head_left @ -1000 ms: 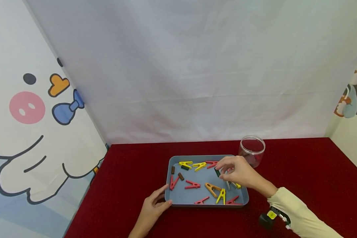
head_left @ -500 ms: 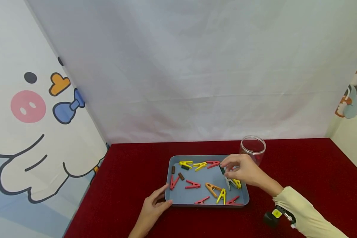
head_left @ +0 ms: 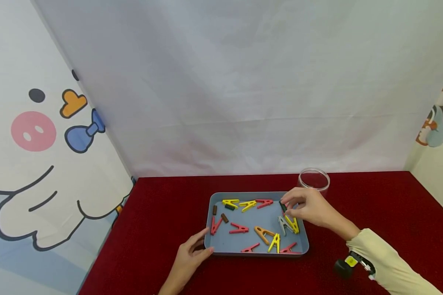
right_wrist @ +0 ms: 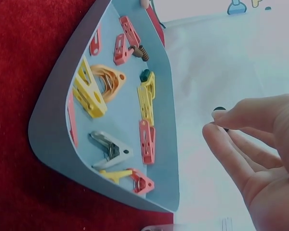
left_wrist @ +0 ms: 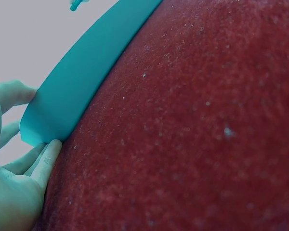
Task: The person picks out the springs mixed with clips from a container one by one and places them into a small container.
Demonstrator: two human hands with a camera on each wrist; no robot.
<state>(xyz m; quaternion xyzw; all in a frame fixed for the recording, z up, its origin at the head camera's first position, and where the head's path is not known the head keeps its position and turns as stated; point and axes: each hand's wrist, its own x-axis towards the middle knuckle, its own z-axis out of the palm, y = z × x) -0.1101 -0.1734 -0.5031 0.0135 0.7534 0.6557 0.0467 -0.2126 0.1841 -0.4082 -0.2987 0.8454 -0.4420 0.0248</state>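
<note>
Holds a dark ribbed piece (head_left: pixel 283 207) in a narrow fingertip pinch of the right hand (head_left: pixel 311 208), seemingly to suit its smallness, over the tray (head_left: pixel 225 243) near the jar (head_left: pixel 315 180), and grips the tray's near-left corner with the left hand (head_left: pixel 189 255), probably for steadiness.

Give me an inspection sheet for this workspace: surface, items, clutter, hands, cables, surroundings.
Surface: red cloth; blue-gray tray on it.
Job's things: red, yellow, orange and gray clips, brown ribbed pieces, dark green ribbed piece in tray; clear jar beyond right hand.
Clutter: nothing seen beyond these.
Hands: left hand holds the tray's near-left corner; right hand pinches another dark green piece.
Cables: nothing seen.
Surroundings: pale backdrop behind; cartoon-printed panels at both sides.
</note>
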